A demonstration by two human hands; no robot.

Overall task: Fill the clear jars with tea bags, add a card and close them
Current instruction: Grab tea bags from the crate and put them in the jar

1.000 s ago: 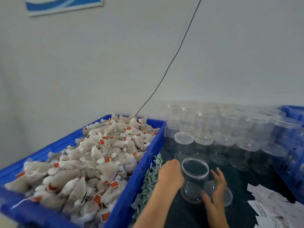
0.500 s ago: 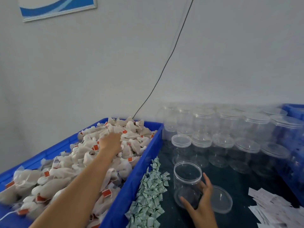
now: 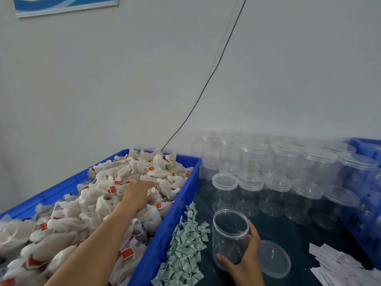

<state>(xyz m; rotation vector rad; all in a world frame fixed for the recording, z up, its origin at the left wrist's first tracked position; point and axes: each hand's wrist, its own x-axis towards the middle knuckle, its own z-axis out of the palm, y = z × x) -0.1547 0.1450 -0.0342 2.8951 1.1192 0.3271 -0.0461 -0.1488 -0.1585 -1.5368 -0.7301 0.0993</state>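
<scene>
A clear jar (image 3: 228, 232) stands open and empty on the dark table. My right hand (image 3: 246, 261) grips its lower side from the right. The jar's lid (image 3: 273, 260) lies flat just to the right of that hand. White cards (image 3: 338, 265) are scattered at the lower right. My left hand (image 3: 137, 194) reaches into a big blue bin (image 3: 182, 200) heaped with tea bags (image 3: 99, 203) that carry red tags. Its fingers dig into the pile and curl around a few bags.
A heap of small green-and-white sachets (image 3: 185, 250) lies between the bin and the jar. Several lidded empty jars (image 3: 288, 162) stand stacked in rows at the back. Another blue crate (image 3: 369, 149) borders the right edge. A black cable (image 3: 206, 87) runs down the wall.
My left hand left the jar, went into the tea bag bin and has now shifted right and nearer across the pile. My right hand moved from the lid onto the jar's side.
</scene>
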